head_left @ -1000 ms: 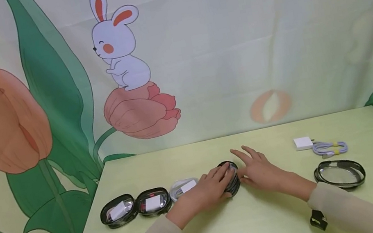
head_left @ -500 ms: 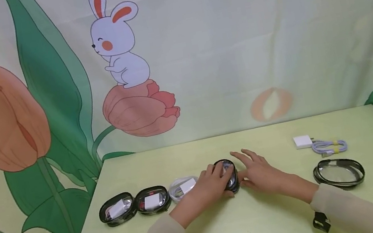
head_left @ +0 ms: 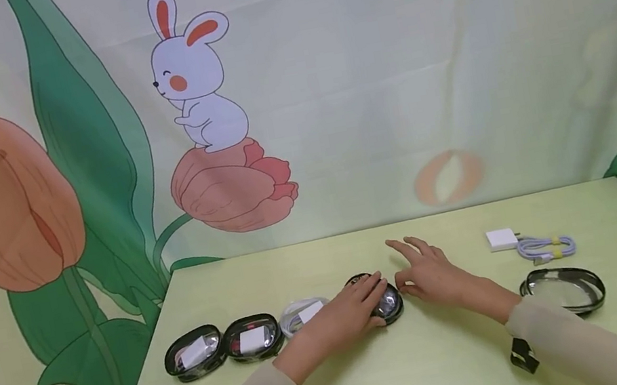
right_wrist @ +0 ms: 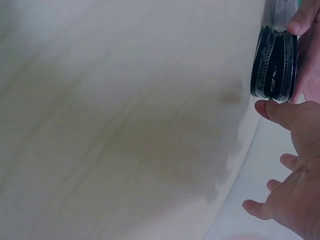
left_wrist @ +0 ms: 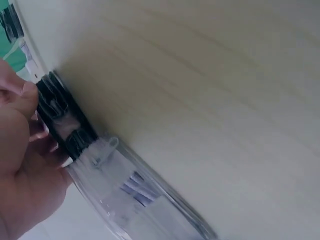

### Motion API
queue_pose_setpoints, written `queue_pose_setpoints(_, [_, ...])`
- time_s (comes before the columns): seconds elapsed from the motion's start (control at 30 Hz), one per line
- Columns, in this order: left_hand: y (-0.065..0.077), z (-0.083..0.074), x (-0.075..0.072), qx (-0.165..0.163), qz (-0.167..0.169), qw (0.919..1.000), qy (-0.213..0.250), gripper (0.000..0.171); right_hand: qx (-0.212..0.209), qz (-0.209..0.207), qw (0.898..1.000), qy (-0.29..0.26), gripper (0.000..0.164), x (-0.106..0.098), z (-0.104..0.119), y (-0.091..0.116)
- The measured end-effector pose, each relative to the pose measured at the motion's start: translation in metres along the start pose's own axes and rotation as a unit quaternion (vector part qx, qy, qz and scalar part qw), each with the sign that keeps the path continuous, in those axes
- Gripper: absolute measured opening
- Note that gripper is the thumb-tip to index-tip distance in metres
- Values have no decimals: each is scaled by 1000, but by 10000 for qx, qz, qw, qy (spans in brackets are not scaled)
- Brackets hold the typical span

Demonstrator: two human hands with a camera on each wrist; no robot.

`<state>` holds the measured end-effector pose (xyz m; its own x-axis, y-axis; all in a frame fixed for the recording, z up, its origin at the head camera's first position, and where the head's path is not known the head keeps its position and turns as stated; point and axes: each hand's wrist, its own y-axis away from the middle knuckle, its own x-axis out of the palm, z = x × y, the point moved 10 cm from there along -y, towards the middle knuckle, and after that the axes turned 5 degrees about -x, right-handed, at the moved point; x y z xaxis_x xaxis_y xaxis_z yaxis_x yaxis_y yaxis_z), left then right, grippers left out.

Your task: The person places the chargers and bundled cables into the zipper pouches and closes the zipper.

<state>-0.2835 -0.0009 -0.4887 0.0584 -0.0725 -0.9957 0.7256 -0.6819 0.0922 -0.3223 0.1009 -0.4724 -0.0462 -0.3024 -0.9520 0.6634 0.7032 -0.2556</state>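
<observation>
A clear oval zip pouch with black rims lies mid-table; its contents are hard to make out. My left hand grips it from above, fingers over the top and thumb at the near side. In the right wrist view, zipper teeth run along the black side wall of the pouch. Thumb and index finger of my right hand meet at its right end and pinch at the zipper; the pull is hidden. The other right fingers are spread. A clear white-rimmed pouch sits close beside it in the left wrist view.
Two black-rimmed pouches holding white chargers stand at the left. At the right lie a white charger, a lilac cable tied with yellow bands, and another black-rimmed pouch by my right sleeve.
Under my left hand the pouch has turned, its near end now pointing further right. My right hand has shifted slightly to the right, its thumb and index finger now together.
</observation>
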Motion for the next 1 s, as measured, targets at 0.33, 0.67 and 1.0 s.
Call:
queue_pose_setpoints(0.33, [-5,-6,-2,-275,-233,9978,-563,67,-434,-133,9983,-361,13,-2,30,19])
queue_pose_setpoints(0.67, [2,-4,3,-956,-99,9928,-713,75,128,-156,9998,35,11,-3,25,17])
queue_pose_setpoints(1.0, [8,-9,-1,-997,-463,9800,-1660,66,233,-118,9993,274,10,0,12,10])
